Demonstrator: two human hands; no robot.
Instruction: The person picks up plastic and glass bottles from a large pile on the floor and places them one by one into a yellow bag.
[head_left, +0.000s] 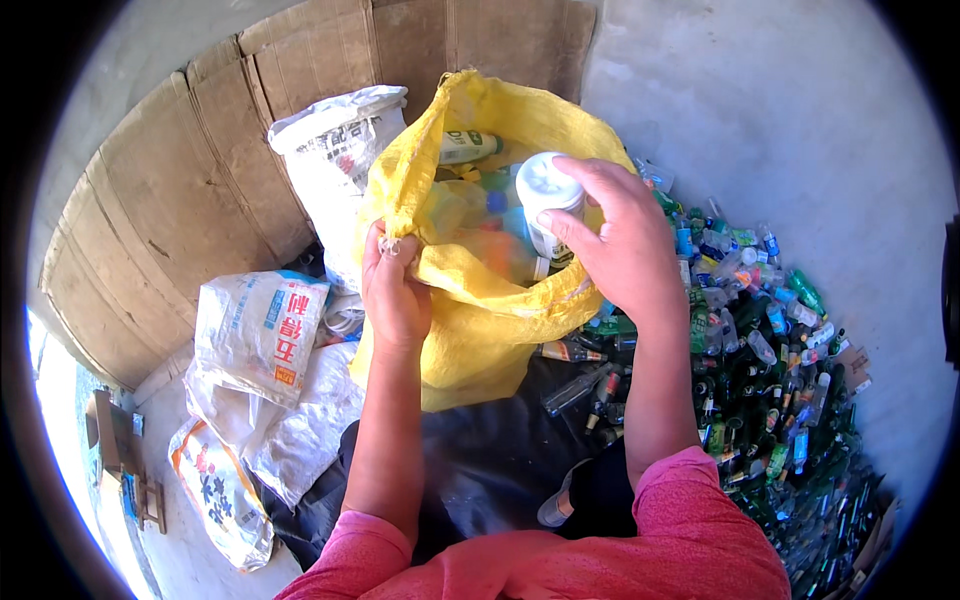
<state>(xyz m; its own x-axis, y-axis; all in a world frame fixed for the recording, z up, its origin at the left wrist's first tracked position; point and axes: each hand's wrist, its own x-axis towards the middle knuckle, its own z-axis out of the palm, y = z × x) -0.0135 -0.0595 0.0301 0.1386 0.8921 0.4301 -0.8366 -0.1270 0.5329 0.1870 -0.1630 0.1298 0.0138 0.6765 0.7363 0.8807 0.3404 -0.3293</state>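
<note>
A large yellow woven sack (465, 367) stands before me with its mouth wide. My left hand (394, 289) grips its near-left rim, bunching the fabric between thumb and fingers. Over the right side of the opening, my right hand (626, 232) holds a white plastic container (551, 195) with a white lid, thumb and fingers spread around it. Inside the sack lie several plastic bottles, among them a white and green bottle (469, 146) at the back and a translucent orange one (495, 255). The sack's lower contents are hidden.
A big heap of glass and plastic bottles (750, 360) spreads along the wall at the right. White woven sacks (259, 330) lie at the left, and a filled white sack (337, 165) stands behind. Cardboard sheets (165, 232) line the wall. Black sheeting (487, 457) covers the floor by my shoe.
</note>
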